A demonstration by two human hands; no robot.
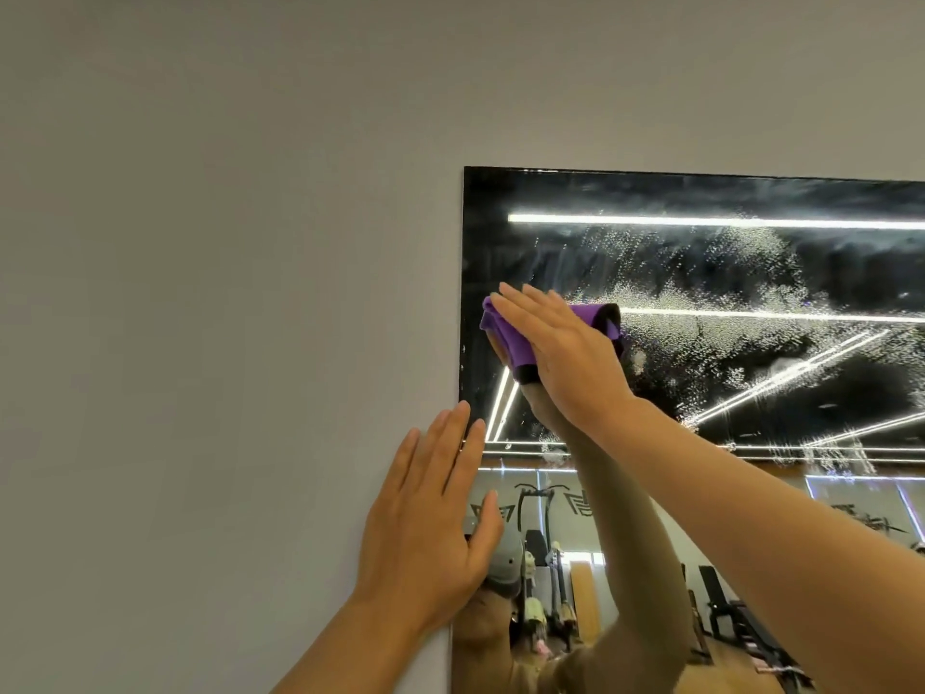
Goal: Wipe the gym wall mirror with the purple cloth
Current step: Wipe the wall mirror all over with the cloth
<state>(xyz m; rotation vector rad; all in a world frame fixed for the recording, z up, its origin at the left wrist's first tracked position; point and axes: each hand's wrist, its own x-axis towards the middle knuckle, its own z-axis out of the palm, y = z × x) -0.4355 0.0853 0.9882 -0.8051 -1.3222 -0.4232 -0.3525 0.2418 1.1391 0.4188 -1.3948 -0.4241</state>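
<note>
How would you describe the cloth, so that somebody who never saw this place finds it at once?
Start at the large frameless wall mirror on the grey wall, and go to its upper left corner. There the right hand presses a folded purple cloth with black edging flat against the glass. It is the only purple thing, beside white spray droplets.

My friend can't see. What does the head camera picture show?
A right hand presses a purple cloth flat on a droplet-speckled wall mirror near its top left corner. The left hand rests flat at the mirror's left edge.
</note>
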